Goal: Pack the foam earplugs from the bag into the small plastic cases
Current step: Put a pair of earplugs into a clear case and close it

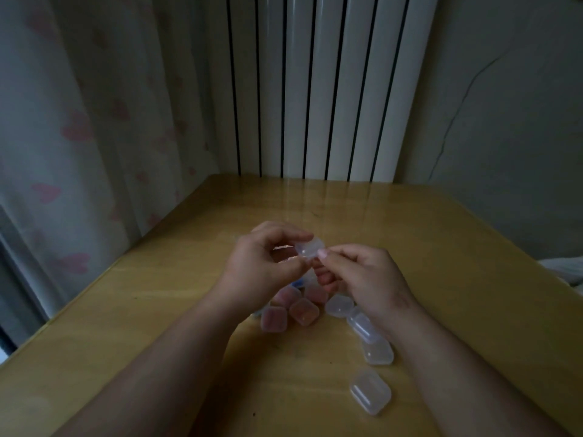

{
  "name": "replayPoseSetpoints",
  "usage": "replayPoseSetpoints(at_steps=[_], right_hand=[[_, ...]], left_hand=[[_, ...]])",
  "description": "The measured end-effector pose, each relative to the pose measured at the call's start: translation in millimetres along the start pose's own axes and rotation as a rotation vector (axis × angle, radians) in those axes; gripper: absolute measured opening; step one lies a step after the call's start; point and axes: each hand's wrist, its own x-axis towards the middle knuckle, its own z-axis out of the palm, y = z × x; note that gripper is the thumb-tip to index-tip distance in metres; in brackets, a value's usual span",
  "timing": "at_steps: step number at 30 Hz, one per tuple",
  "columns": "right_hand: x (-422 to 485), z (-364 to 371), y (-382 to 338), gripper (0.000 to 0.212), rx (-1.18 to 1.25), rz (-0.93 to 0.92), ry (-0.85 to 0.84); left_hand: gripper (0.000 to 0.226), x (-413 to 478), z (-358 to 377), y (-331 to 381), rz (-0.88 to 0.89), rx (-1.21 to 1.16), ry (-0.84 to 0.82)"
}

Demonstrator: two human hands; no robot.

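the left hand (268, 257) and the right hand (362, 279) are up above the table (157, 342), close together, with one small clear case (310, 249) between them. the left hand's fingers are curled and pinch the case on its far side. the right hand's fingers are curled too, and its thumb tip sits on the near edge of the case, so it seems to hold that side. i cannot tell if the lid is open or closed, and the case looks like it has nothing in it. under the hands lie pink-filled cases (304, 310) in a little bunch, and just to their right a row of empty cases (378, 351). a blue bit (298, 282) peeks out, too hidden to name. i cannot see the bag. to do this step well, i think the left hand should hold the bottom half firm but not squeeze hard, since thin plastic may bend. the right thumb should push only at the lip, slowly, so the case does not jump away. keeping it low over the table would help if it slips.
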Motion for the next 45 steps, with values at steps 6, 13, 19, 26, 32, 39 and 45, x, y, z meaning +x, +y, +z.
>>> replayPoseSetpoints(at_steps=[6,13,19,26,32,39,45], right_hand=[[2,0,4,0.014,-0.099,-0.021,0.031],[2,1,3,0.013,-0.191,-0.054,0.071],[2,1,4,0.012,-0.18,-0.071,0.036],[3,-1,2,0.019,-0.083,-0.014,0.038],[-3,1,-2,0.017,-0.081,-0.008,-0.036],[-2,-1,-3,0.015,-0.181,-0.024,0.021],[-3,-2,-4,0.011,-0.201,-0.016,0.034]], left_hand=[[0.029,1,4,-1,0.008,-0.002,0.012],[0.033,1,8,-6,-0.006,0.093,0.039],[0.042,2,3,-12,0.072,0.196,-0.069],[0.027,5,4,-12,-0.002,0.026,0.063],[0.031,5,8,-14,0.057,0.061,0.027],[0.022,3,8,-12,0.074,0.161,0.012],[0.026,2,7,-8,0.102,0.248,0.049]])
